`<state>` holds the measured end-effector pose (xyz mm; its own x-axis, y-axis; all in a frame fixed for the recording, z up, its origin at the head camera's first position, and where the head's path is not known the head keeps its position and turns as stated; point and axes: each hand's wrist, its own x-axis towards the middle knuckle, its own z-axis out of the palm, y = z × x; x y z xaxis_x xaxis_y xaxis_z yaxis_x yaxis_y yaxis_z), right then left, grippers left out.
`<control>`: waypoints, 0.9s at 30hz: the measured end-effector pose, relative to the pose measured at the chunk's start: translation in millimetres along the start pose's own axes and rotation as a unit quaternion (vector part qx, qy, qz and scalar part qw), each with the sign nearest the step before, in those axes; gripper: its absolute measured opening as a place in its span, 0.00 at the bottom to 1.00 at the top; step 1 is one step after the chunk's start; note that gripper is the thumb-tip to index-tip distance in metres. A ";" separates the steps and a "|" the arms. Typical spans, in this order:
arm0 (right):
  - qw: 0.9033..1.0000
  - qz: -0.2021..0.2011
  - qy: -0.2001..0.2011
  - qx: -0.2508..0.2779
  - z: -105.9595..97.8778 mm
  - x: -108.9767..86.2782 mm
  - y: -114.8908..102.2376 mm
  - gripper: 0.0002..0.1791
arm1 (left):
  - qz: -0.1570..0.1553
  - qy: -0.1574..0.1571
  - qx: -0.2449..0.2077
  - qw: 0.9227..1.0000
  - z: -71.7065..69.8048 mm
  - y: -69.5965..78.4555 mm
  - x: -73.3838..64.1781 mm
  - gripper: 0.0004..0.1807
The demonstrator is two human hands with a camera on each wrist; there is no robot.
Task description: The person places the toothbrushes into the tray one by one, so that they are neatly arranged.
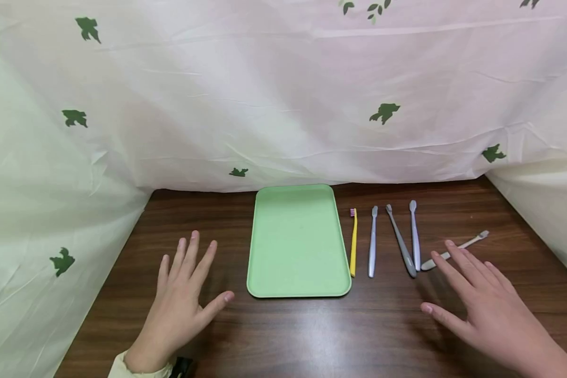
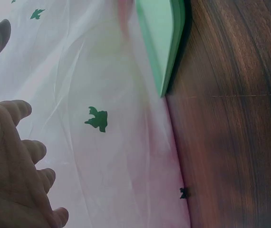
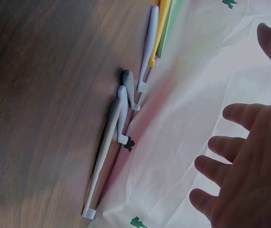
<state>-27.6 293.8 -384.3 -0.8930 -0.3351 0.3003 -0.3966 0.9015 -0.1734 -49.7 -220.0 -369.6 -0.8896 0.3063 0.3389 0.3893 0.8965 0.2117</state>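
My left hand (image 1: 178, 299) is held with fingers spread, left of a light green tray (image 1: 298, 241), and holds nothing. On the right, my right hand (image 1: 486, 304) also has its fingers spread and grips nothing; it is nearest to a beige toothbrush (image 1: 470, 242) lying at a slant. Right of the tray lie a yellow toothbrush (image 1: 353, 247) with purple bristles, a pale blue toothbrush (image 1: 372, 244), a dark grey toothbrush (image 1: 400, 243) and a lavender toothbrush (image 1: 415, 236). The handle ends of the grey, lavender and beige ones lie close together.
All of this lies on a dark brown wooden table (image 1: 312, 336). A white cloth (image 1: 283, 105) with green leaf prints hangs behind it and along both sides. A light sleeve and a dark band show at my left wrist.
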 end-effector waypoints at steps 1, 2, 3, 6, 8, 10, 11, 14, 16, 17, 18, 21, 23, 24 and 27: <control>1.000 0.000 0.000 0.000 0.0 -0.3 -0.3 0.55 | 0.000 0.000 -0.001 1.000 -0.1 0.3 -0.1 0.50; 1.000 -0.001 0.001 -0.001 -0.4 -0.4 -0.5 0.55 | 0.000 0.001 -0.001 1.000 -0.2 0.5 -0.2 0.50; 1.000 -0.001 0.002 -0.001 -0.8 -0.5 -0.7 0.55 | 0.000 0.001 0.000 1.000 -0.3 0.6 -0.3 0.50; 1.000 -0.002 0.006 -0.004 -1.8 -0.2 -1.3 0.55 | 0.000 0.004 -0.001 1.000 -0.6 1.2 -1.0 0.49; 1.000 -0.003 0.008 -0.002 -2.2 -0.3 -1.1 0.56 | 0.000 0.005 -0.004 1.000 -0.7 1.7 -1.0 0.50; 1.000 -0.002 0.008 0.005 -2.2 -1.1 -0.4 0.55 | 0.000 0.006 -0.011 1.000 -0.9 2.3 -1.1 0.50; 1.000 -0.001 0.010 0.010 -2.0 -1.7 0.0 0.55 | -0.001 0.007 -0.016 1.000 -1.1 2.7 -1.0 0.50; 0.999 0.006 0.017 0.032 -2.6 -1.2 0.3 0.55 | -0.005 0.011 -0.031 0.999 -2.2 3.0 -1.1 0.51; 0.998 0.013 0.026 0.050 -3.5 0.5 -0.5 0.54 | -0.008 0.013 -0.041 0.999 -3.0 3.0 -1.4 0.51; 0.998 0.017 0.031 0.059 -4.0 1.7 -1.2 0.53 | -0.010 0.013 -0.048 0.999 -3.2 2.9 -1.6 0.51; 0.997 0.020 0.038 0.068 -4.5 3.4 -2.1 0.53 | -0.013 0.012 -0.056 0.998 -3.4 2.7 -1.9 0.51; 0.993 0.030 0.062 0.094 -3.2 5.0 -5.8 0.50 | -0.019 0.004 -0.084 0.996 -2.2 2.7 -2.2 0.51; 0.991 0.035 0.076 0.108 -2.1 5.9 -8.4 0.48 | -0.021 0.000 -0.099 0.995 -1.3 2.4 -2.1 0.51; 0.990 0.036 0.082 0.113 -1.4 6.2 -9.6 0.48 | -0.022 -0.001 -0.105 0.994 -0.8 2.3 -1.8 0.51; 0.987 0.040 0.091 0.125 0.7 7.8 -12.6 0.45 | -0.020 0.001 -0.117 0.993 0.5 1.5 -1.0 0.51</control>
<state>-29.7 279.7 -380.4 -0.8802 -0.1901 0.4349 -0.3859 0.8202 -0.4224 -48.3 -218.8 -370.1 -0.9052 0.2712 0.3271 0.3985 0.8089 0.4323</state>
